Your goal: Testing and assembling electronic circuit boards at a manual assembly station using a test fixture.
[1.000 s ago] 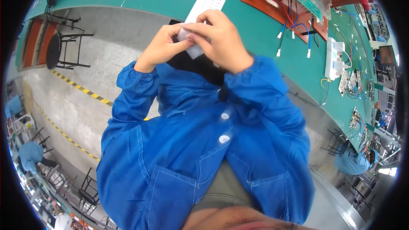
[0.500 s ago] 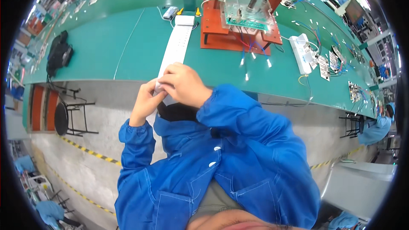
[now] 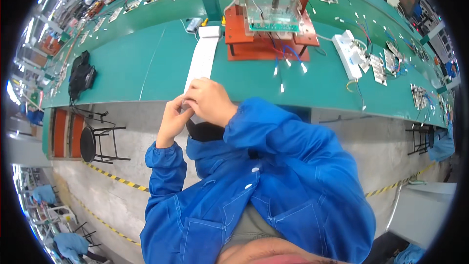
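Observation:
A long white paper strip [image 3: 201, 62] runs toward me across the green table from a small roll [image 3: 209, 32]. Both my hands are at its near end, just over the table's front edge. My left hand [image 3: 172, 121] pinches the strip's end between thumb and fingers. My right hand [image 3: 213, 101] lies across the strip from the right, fingers bent and closed on the same end. The fingertips meet there and hide most of what is between them.
Behind the strip stands a red test fixture [image 3: 267, 54] with a clear plate, a green circuit board [image 3: 273, 27] and dangling wires. A white power strip [image 3: 346, 57] lies to its right, near several circuit boards. A black bag [image 3: 81, 76] and a stool [image 3: 88, 144] are at left.
The whole view has shifted slightly with my head. My hands stay together at the strip's near end, and less white paper shows below my fingers.

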Available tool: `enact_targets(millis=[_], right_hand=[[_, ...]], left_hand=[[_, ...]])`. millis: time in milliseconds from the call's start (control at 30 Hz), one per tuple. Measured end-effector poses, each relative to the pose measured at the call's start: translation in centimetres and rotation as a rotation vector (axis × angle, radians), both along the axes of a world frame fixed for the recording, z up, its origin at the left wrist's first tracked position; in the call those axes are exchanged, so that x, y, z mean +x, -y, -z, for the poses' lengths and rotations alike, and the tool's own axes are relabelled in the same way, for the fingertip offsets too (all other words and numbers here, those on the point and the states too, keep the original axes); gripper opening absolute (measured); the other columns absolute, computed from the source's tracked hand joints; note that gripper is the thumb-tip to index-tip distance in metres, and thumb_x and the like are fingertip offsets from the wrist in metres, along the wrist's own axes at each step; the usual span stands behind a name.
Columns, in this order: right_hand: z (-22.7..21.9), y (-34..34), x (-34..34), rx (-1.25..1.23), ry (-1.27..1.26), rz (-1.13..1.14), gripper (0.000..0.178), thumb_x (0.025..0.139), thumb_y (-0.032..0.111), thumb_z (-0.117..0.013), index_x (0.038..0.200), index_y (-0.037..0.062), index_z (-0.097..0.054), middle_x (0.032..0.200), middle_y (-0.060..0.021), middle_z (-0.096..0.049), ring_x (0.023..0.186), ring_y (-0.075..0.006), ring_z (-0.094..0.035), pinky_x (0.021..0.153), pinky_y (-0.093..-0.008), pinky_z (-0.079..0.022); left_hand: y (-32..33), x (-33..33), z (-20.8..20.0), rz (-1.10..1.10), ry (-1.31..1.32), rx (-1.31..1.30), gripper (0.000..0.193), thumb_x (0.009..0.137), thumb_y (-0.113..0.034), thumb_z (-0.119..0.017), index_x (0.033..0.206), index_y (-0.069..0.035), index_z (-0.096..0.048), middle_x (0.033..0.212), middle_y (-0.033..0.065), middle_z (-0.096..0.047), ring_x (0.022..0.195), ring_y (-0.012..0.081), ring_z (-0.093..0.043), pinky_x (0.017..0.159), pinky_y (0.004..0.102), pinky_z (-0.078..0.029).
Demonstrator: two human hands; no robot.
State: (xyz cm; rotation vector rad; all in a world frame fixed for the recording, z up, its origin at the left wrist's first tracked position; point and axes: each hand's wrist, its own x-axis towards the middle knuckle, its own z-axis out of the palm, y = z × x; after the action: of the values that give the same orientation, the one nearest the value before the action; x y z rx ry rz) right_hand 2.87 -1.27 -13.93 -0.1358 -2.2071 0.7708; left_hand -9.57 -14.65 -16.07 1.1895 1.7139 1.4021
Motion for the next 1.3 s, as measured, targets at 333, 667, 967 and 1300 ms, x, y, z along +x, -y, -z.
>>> enact_targets(millis=[333,667,967,1300], right_hand=[[-2.4,-1.6,6.2,-0.051,-0.246,-0.246,0.018,0.071,0.007,-0.083,0.087,0.0101,-0.076,0.087,-0.0053,-0.062,0.08,-0.0241,-0.062,0.07,-0.0352,-0.051],[-17.2,-18.1,9.8,0.686,-0.414,0.326,0.041,0.079,-0.002,-0.069,0.119,-0.0019,-0.059,0.113,-0.0187,-0.067,0.102,-0.0343,-0.064,0.086,-0.0407,-0.052],[-20.2,-21.1,6.8,0.345,-0.444,0.111,0.056,0.094,-0.003,-0.054,0.149,-0.0024,-0.043,0.102,-0.0206,-0.066,0.093,-0.031,-0.065,0.081,-0.0396,-0.053],[-15.2,-28.0,9.2,0.898,-0.495,0.529,0.049,0.085,0.015,-0.07,0.132,0.0064,-0.059,0.094,-0.0124,-0.067,0.082,-0.028,-0.064,0.072,-0.038,-0.052]], left_hand=[[1.4,-2.1,1.0,-0.288,0.01,0.099,0.038,0.089,0.0,-0.067,0.126,0.005,-0.058,0.111,0.0079,-0.069,0.099,0.0129,-0.064,0.087,0.0277,-0.05],[1.7,-3.4,2.0,-0.663,-0.449,-0.089,0.058,0.087,-0.006,-0.072,0.139,0.005,-0.047,0.105,0.0115,-0.064,0.091,0.0187,-0.062,0.082,0.0317,-0.051],[8.0,0.9,1.2,-1.02,-0.659,-0.219,0.053,0.09,-0.012,-0.069,0.137,0.0,-0.049,0.127,0.0174,-0.05,0.113,0.0303,-0.059,0.095,0.0426,-0.047],[16.5,2.7,0.8,-1.056,-0.671,-0.218,0.041,0.094,-0.011,-0.066,0.131,0.001,-0.055,0.122,0.0154,-0.054,0.097,0.0222,-0.065,0.086,0.0341,-0.052]])
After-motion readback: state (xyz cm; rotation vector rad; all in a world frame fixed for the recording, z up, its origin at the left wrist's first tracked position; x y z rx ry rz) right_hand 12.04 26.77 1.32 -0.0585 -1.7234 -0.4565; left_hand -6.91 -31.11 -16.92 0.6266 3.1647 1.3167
